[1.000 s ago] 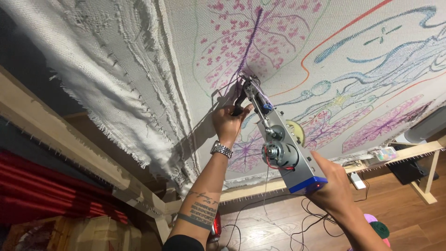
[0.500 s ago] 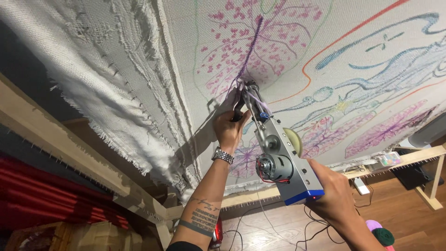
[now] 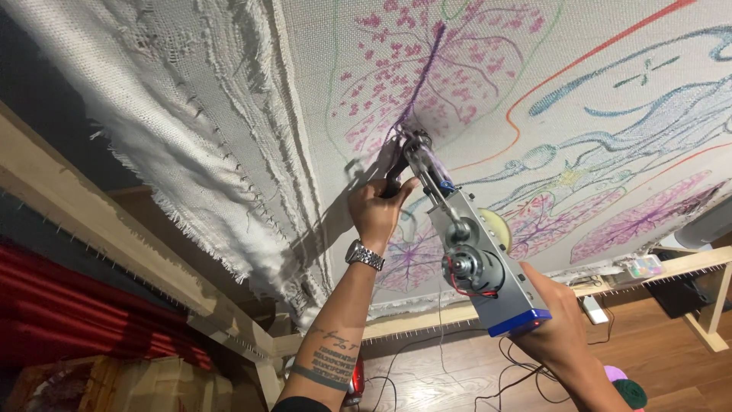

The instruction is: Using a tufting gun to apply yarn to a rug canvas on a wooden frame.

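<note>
On stretched white cloth, a silver, blue-ended tufting gun lays purple yarn.

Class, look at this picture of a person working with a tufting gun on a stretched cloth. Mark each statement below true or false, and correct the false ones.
1. The left hand grips the front handle of the tufting gun. True.
2. The gun's tip meets the cloth on a line of green yarn. False: the line running from the tip is purple yarn.
3. The left wrist bears a metal wristwatch. True.
4. The right hand hangs free, away from the gun. False: it holds the gun's rear end, by the blue base.
5. The cloth is stretched on a metal frame. False: the frame is wooden.
</note>
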